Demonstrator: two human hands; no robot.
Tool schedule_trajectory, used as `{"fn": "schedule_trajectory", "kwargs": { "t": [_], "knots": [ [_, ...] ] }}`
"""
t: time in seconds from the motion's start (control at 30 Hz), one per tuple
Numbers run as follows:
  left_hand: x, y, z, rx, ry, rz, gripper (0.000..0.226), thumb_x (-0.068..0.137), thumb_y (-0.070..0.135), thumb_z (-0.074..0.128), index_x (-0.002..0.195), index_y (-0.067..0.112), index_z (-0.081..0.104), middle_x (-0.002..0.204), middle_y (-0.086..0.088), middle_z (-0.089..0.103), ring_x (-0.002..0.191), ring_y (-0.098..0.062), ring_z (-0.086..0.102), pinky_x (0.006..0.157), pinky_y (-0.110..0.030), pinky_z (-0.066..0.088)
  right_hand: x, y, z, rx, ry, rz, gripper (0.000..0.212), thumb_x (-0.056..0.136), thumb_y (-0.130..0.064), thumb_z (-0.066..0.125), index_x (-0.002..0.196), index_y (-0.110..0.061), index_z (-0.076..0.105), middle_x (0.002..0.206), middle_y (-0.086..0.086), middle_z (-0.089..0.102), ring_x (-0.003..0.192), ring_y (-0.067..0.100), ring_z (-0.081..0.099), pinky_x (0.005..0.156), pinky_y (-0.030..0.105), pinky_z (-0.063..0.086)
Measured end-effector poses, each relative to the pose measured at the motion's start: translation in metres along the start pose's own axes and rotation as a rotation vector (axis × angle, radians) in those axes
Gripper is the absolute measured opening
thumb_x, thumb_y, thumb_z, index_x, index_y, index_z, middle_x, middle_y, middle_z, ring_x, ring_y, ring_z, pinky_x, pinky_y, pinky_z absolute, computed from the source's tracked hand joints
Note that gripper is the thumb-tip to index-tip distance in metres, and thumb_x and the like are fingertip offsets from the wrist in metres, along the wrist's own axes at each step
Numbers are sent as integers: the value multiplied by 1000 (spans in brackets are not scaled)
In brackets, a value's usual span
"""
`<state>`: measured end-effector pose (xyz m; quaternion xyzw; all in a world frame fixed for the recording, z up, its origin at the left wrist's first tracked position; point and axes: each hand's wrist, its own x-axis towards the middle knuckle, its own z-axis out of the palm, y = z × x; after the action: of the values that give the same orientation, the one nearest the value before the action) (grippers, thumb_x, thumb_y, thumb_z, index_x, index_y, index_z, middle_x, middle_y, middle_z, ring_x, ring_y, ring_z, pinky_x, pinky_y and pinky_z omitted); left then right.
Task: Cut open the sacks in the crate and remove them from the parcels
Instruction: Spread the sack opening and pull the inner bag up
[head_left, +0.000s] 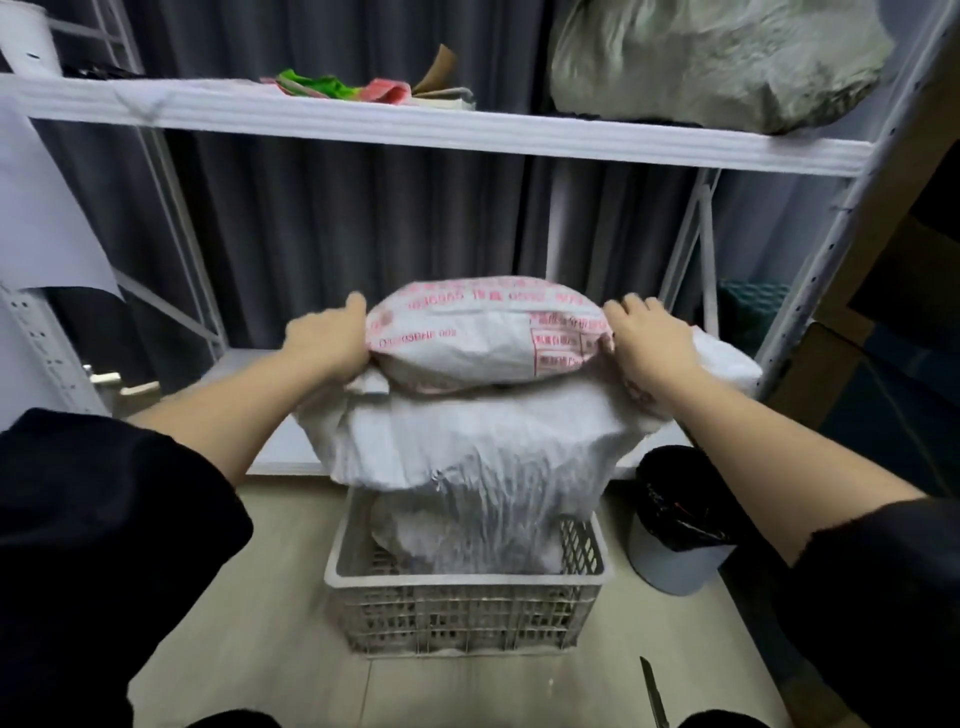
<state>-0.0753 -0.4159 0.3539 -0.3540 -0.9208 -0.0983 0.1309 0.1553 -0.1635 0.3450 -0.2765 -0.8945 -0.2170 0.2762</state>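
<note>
A white woven sack with red print (483, 332) lies on top of a larger white sack (467, 447) that bulges out of a grey plastic crate (467, 613) on the floor. My left hand (324, 340) grips the printed sack's left end. On its right end my right hand (652, 340) does the same. Another pale sack (415, 540) lies lower inside the crate. A knife (652, 691) rests on the floor to the right of the crate, apart from both hands.
A white metal shelf rack (415, 127) stands behind the crate; its upper board carries a big grey sack (717, 57) and coloured scraps (363, 85). A bin with a black liner (675, 519) stands right of the crate. Dark curtains hang behind.
</note>
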Motion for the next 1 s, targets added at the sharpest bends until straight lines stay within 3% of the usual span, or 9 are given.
{"fn": "schedule_trajectory", "kwargs": {
  "t": [0.07,0.17,0.3,0.47,0.63,0.8,0.83,0.93,1.0],
  "knots": [
    [6,-2,-5,5,21,-12,32,88,18,43,118,11,38,110,-17,62,99,-39,60,71,-37,38,9,9,-5,-10,19,-28,22,80,-11,63,99,-4,54,97,17,55,89,37,53,50,37,38],
    [4,5,-17,-145,334,-44,26,85,16,46,110,13,38,88,-11,61,82,-40,61,65,-37,37,13,9,-16,79,166,279,23,81,-9,55,103,-4,54,102,18,54,94,37,50,52,38,31],
    [0,3,-4,6,-76,-18,25,85,18,45,109,14,39,108,-16,63,95,-37,60,69,-35,37,5,9,-7,-39,-113,-108,26,83,-8,58,108,-4,53,106,18,52,98,37,50,55,38,37],
    [0,13,-18,-241,353,-45,26,79,13,46,103,17,39,75,-7,54,68,-32,49,64,-35,36,16,17,-26,126,232,275,23,87,-11,46,107,-3,54,108,19,52,101,38,48,55,38,29],
    [-1,12,-21,-227,151,-46,22,83,31,48,102,20,46,87,-7,61,74,-30,49,67,-35,37,12,25,-22,95,31,72,20,87,-12,49,105,-2,53,106,20,51,98,38,48,57,41,35],
    [1,25,-42,-605,512,-56,20,75,19,53,94,21,45,78,-2,59,74,-34,50,64,-34,36,33,34,-44,200,322,385,24,87,-9,44,108,-3,54,113,20,52,103,38,46,58,41,29],
    [0,26,-38,-599,466,-77,21,75,20,53,95,22,45,80,-4,61,76,-36,54,65,-34,37,29,31,-39,191,267,372,26,86,-8,46,110,-3,53,116,20,50,105,38,46,60,43,33],
    [4,21,-18,-358,35,-140,27,81,41,50,100,21,48,102,-9,66,93,-36,60,72,-36,42,12,25,-16,106,-24,175,25,86,-9,50,110,-4,52,113,21,50,103,38,46,66,45,44],
    [6,21,-25,-380,142,-161,21,82,33,49,98,20,46,98,-10,65,90,-37,59,70,-35,39,19,24,-22,169,128,224,21,87,-14,50,106,-5,53,110,20,50,102,37,47,59,41,39]
  ]
}}
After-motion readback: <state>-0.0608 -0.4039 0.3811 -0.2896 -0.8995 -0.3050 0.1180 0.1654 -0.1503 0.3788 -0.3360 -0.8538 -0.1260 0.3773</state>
